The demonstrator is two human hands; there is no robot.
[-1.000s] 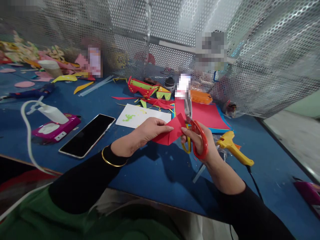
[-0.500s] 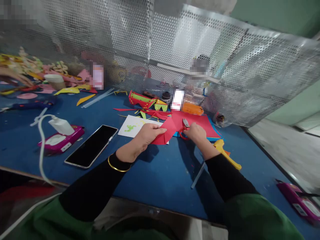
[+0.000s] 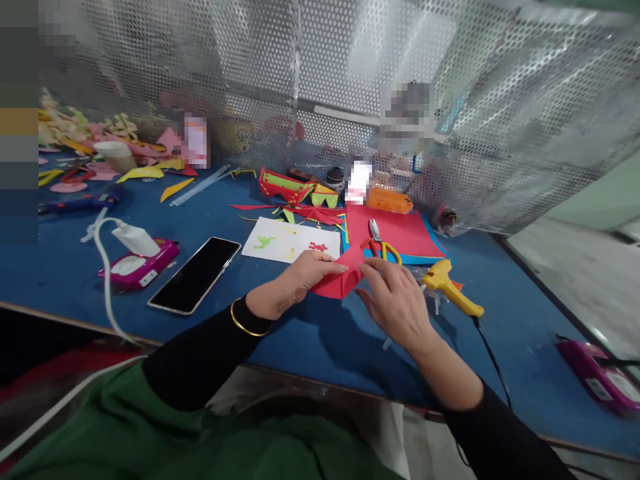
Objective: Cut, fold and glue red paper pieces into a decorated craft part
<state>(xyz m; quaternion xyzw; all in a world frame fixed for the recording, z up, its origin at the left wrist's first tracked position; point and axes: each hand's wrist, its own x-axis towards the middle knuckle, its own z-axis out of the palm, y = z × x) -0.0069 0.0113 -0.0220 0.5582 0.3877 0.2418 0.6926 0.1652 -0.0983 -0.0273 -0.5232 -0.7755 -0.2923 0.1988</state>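
My left hand (image 3: pixel 311 273) pinches a folded piece of red paper (image 3: pixel 345 279) above the blue table, thumb on top. At the paper's right edge is my right hand (image 3: pixel 400 300), its bent fingers gripping that edge and its thumb lower down. Just behind the paper, scissors (image 3: pixel 376 241) with red and yellow handles lie on a stack of red and blue sheets (image 3: pixel 405 230). A white card (image 3: pixel 265 248) with small green, yellow and red shapes lies behind my left hand.
A phone (image 3: pixel 196 275) and purple power strip (image 3: pixel 145 267) lie left. On the right are a yellow glue gun (image 3: pixel 450 287) and another purple power strip (image 3: pixel 600 377). Red and green paper glasses (image 3: pixel 285 187) and scraps lie behind. A perforated metal screen (image 3: pixel 240 87) closes the back.
My right hand has let go of the scissors, which now lie on the sheets, and has come to the red paper's edge. My left hand still holds the paper. The view has shifted slightly.
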